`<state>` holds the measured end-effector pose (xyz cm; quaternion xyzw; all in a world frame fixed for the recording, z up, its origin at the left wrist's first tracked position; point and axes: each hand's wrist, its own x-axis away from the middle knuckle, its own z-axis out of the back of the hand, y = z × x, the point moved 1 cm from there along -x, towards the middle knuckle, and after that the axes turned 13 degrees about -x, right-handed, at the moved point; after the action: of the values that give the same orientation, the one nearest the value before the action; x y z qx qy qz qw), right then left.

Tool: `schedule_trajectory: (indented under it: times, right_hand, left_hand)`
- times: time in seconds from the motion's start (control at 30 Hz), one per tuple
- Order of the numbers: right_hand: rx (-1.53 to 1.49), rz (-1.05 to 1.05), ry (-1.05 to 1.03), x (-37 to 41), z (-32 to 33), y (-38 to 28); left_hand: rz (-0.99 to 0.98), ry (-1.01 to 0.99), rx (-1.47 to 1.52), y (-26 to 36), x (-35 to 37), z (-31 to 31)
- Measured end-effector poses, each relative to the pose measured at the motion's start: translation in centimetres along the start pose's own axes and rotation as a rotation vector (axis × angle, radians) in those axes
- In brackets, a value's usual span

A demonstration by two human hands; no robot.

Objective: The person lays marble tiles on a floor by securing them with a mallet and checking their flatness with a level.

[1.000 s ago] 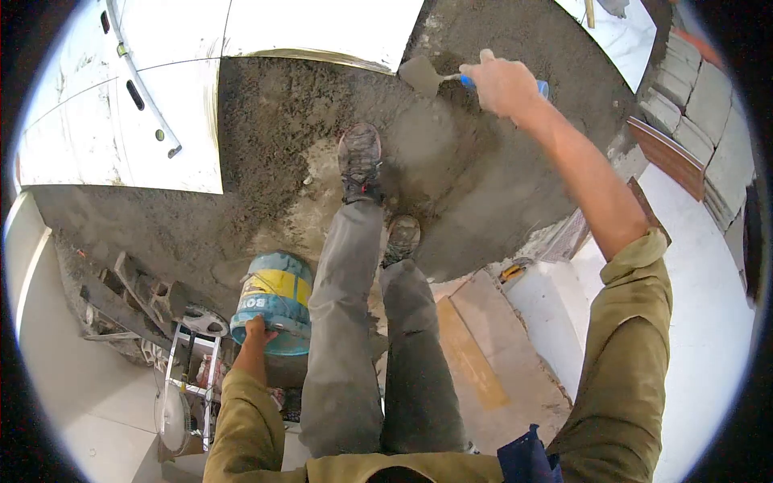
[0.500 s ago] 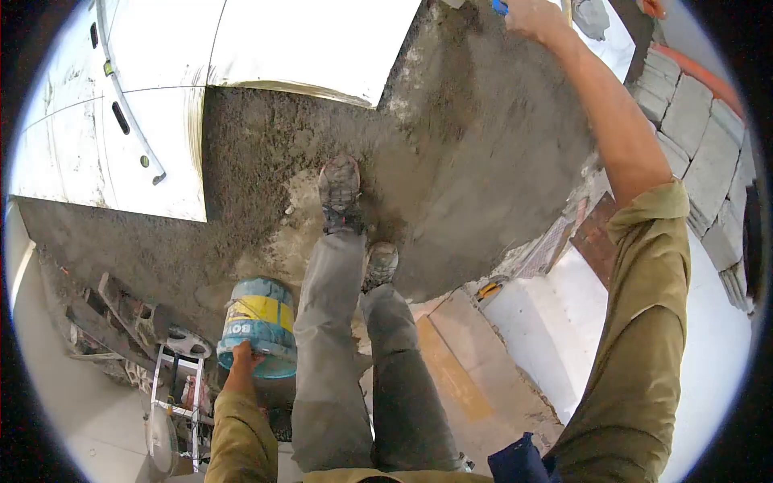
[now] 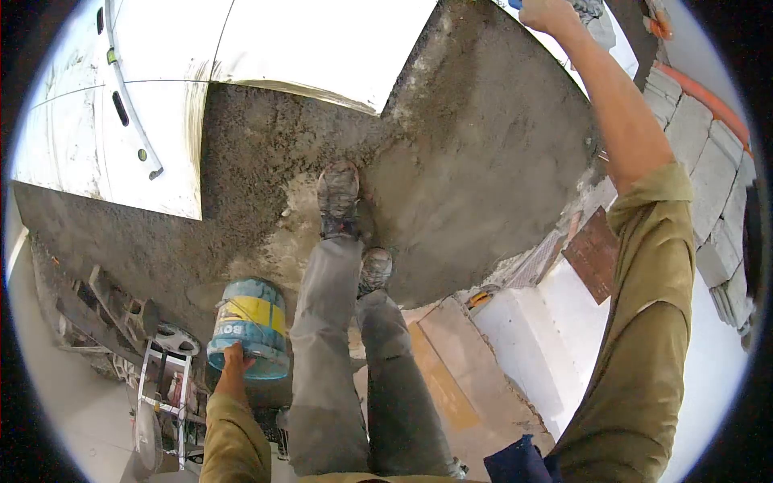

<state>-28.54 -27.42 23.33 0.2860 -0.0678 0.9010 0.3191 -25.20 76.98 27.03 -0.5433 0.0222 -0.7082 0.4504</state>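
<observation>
At lower left, my left hand (image 3: 235, 359) grips the rim of a blue bucket (image 3: 251, 310) with a yellow label band. The bucket is tilted, its mouth toward me, beside my left leg. My right hand (image 3: 549, 14) reaches out to the top right, closed on a blue-handled tool (image 3: 515, 3). Most of that tool lies outside the view, so its kind is hidden. Under and beside this hand is a white tile (image 3: 555, 47). Grey mortar (image 3: 597, 22) sits on it. Rough grey screed (image 3: 491, 177) covers the floor around my shoes.
Large white tiles (image 3: 306, 48) lie at upper left, with a spirit level (image 3: 125, 97) across them. A small ladder (image 3: 165, 386) and dark wooden pieces (image 3: 113, 302) are at lower left. Stacked grey blocks (image 3: 704, 173) stand at right. A cardboard sheet (image 3: 475, 362) lies beside my right leg.
My right hand has moved slightly right, and more of the white tile shows left of my forearm. The bucket, still in my left hand, sits slightly further left in view.
</observation>
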Motion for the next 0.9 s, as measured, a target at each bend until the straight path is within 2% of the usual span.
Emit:
schedule_trajectory:
  times: [0.1, 0.2, 0.33, 0.4, 0.43, 0.57, 0.67, 0.7, 0.77, 0.8, 0.87, 0.9]
  right_hand:
    - [-0.005, 0.01, -0.003, -0.1, -0.2, 0.1]
    - [-0.023, 0.003, 0.096, -0.3, -2.4, 1.1]
    - [-0.126, -0.027, -0.024, -0.6, -6.0, 4.4]
    - [-0.172, -0.122, -0.14, -0.1, -7.3, 5.1]
    - [-0.222, -0.07, 0.024, 0.3, -8.8, 5.6]
    - [-0.319, -0.1, -0.045, 1.1, -8.1, 1.6]
    - [-0.296, -0.192, 0.012, -1.1, -10.7, 0.2]
    - [-0.31, -0.2, 0.001, -0.2, -10.9, -1.1]
    - [-0.556, -0.266, -0.019, 2.4, -10.6, -3.1]
    - [-0.561, -0.273, -0.024, 3.7, -12.1, -3.8]
    - [-0.506, -0.21, -0.005, 6.9, -15.0, -6.3]
    - [-0.524, -0.202, -0.008, 10.0, -14.4, -8.3]
  left_hand:
    - [0.017, 0.02, -0.009, 0.2, 0.1, -0.2]
    - [0.011, 0.016, -0.018, 0.7, 0.9, -0.3]
    - [0.019, 0.028, 0.094, -0.3, -0.4, -0.2]
    - [0.034, 0.052, 0.014, -0.2, 0.0, 0.2]
    - [0.041, 0.073, -0.064, 0.3, 0.1, -0.1]
    - [-0.035, 0.081, -0.013, 0.6, 1.5, -0.7]
    - [-0.082, 0.057, 0.004, 0.5, 1.6, 0.0]
    - [-0.1, 0.05, -0.009, 0.2, 1.3, 0.2]
    - [-0.133, 0.028, -0.036, -0.3, 1.2, 0.5]
    - [-0.131, 0.032, -0.044, 0.4, 2.1, -0.1]
    - [-0.019, 0.163, -0.018, 1.8, 3.6, -1.2]
    - [-0.025, 0.164, -0.014, 1.7, 3.4, -1.2]
